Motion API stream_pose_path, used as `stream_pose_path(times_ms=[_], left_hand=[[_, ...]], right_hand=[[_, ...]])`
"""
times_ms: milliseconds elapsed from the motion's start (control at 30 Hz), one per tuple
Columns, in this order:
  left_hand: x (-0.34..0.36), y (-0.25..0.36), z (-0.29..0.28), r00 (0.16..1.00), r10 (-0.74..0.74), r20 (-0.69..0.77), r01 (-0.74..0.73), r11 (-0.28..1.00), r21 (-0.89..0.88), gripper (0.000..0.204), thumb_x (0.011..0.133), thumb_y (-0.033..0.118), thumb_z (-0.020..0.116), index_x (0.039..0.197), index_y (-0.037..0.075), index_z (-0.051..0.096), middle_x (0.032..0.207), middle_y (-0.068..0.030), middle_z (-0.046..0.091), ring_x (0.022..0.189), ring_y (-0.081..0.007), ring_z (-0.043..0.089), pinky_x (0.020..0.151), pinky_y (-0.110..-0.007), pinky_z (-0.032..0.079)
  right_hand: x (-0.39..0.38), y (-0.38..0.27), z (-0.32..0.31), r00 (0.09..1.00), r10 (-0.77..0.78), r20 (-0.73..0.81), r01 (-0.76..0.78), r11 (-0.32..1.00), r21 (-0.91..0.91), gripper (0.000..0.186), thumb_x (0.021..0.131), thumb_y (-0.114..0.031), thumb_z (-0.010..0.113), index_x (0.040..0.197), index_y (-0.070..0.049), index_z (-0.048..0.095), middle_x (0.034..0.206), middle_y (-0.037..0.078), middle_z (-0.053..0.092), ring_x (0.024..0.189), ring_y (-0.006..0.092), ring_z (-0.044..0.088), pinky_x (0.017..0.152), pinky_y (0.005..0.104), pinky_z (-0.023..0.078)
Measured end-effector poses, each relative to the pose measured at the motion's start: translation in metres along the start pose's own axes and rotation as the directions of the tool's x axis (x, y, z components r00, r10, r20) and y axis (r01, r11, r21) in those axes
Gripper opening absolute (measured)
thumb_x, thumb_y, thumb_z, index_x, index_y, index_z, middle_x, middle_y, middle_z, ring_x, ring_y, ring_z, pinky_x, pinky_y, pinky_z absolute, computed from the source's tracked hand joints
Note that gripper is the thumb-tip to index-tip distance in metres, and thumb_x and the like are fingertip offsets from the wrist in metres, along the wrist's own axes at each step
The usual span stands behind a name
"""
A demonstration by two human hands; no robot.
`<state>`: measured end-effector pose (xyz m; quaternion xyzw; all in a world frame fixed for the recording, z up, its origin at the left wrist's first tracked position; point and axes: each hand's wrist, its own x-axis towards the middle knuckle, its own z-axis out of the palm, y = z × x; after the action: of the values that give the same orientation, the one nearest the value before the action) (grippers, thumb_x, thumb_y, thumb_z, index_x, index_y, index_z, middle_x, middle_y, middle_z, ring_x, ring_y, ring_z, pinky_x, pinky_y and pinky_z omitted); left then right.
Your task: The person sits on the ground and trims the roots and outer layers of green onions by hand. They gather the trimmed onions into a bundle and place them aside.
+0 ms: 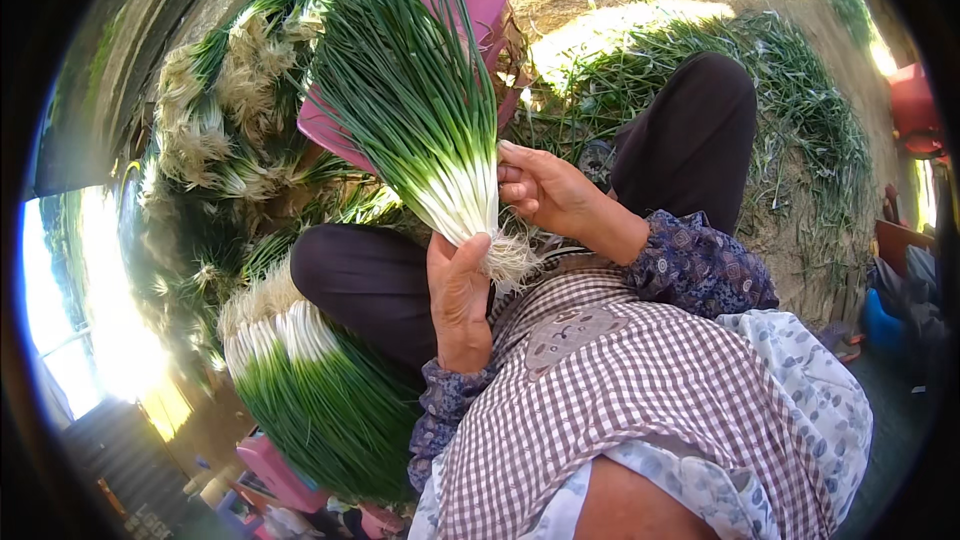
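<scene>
A thick bunch of green onions [425,110] stands upright in front of me, white stems and pale roots at the bottom, green leaves fanning upward. My left hand [458,300] grips the bunch from below at the root end. My right hand [545,190] holds its right side at the white stems, fingers curled around them. My knees in dark trousers [690,130] lie under and beside the bunch. A checked apron [620,390] covers my lap.
A trimmed bundle of green onions [310,380] lies at my lower left. Untrimmed onions with roots [220,120] are piled at upper left. A pink plastic crate [480,10] stands behind the bunch. Cut green leaves [800,110] litter the dirt at right.
</scene>
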<state>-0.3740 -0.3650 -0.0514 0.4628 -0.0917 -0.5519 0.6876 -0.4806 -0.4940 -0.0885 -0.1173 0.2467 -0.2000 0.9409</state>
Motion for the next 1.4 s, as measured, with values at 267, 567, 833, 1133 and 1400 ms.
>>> stream_pose_path(times_ms=[267, 567, 833, 1133, 1400], left_hand=[[0.002, -0.004, -0.018, 0.991, 0.092, -0.102, -0.083, 0.993, 0.084, 0.058, 0.074, 0.016, 0.069, 0.124, -0.004, 0.047, 0.105, -0.0111, 0.060, 0.090, -0.0191, 0.060, 0.082, -0.032, 0.050], [0.002, -0.001, -0.038, 0.993, 0.034, -0.115, -0.043, 0.996, -0.074, 0.054, 0.077, 0.010, 0.063, 0.127, -0.004, 0.046, 0.102, -0.0145, 0.060, 0.086, -0.0227, 0.061, 0.073, -0.034, 0.055], [0.003, 0.000, -0.033, 0.993, 0.027, -0.112, -0.029, 1.000, -0.011, 0.057, 0.076, 0.011, 0.065, 0.127, -0.003, 0.045, 0.101, -0.0142, 0.060, 0.086, -0.0222, 0.061, 0.075, -0.033, 0.054], [0.004, -0.001, -0.024, 0.992, 0.046, -0.120, -0.043, 0.999, 0.024, 0.056, 0.074, 0.007, 0.067, 0.125, -0.005, 0.045, 0.110, -0.0136, 0.060, 0.087, -0.0207, 0.062, 0.078, -0.034, 0.054], [-0.003, 0.011, -0.009, 0.990, 0.137, -0.021, -0.136, 0.990, 0.031, 0.064, 0.075, 0.000, 0.068, 0.131, -0.003, 0.039, 0.121, -0.0145, 0.054, 0.104, -0.0224, 0.059, 0.087, -0.036, 0.051]], right_hand=[[-0.005, 0.011, -0.008, 0.985, -0.173, 0.010, 0.139, 0.755, -0.640, 0.021, 0.093, -0.022, 0.059, 0.083, -0.004, 0.062, 0.068, -0.002, 0.060, 0.052, 0.0022, 0.050, 0.045, 0.0162, 0.039], [-0.045, 0.010, -0.065, 0.980, -0.178, 0.086, -0.032, -0.572, -0.820, 0.020, 0.075, -0.017, 0.067, 0.086, -0.001, 0.062, 0.091, 0.015, 0.063, 0.069, 0.0290, 0.064, 0.063, 0.0410, 0.052], [-0.003, -0.014, 0.008, 0.747, -0.497, 0.441, 0.495, -0.026, -0.868, 0.020, 0.081, -0.009, 0.068, 0.098, -0.002, 0.061, 0.092, 0.007, 0.053, 0.069, 0.0155, 0.058, 0.060, 0.0304, 0.047], [-0.058, 0.004, -0.010, 0.830, 0.252, 0.498, 0.555, -0.456, -0.695, 0.007, 0.076, -0.011, 0.062, 0.076, -0.004, 0.060, 0.081, 0.010, 0.055, 0.068, 0.0283, 0.061, 0.056, 0.0396, 0.050], [-0.032, -0.030, -0.004, 0.984, -0.093, 0.154, 0.171, 0.216, -0.961, 0.059, 0.077, -0.035, 0.074, 0.121, 0.000, 0.055, 0.093, 0.010, 0.059, 0.080, 0.0190, 0.059, 0.065, 0.0330, 0.048]])
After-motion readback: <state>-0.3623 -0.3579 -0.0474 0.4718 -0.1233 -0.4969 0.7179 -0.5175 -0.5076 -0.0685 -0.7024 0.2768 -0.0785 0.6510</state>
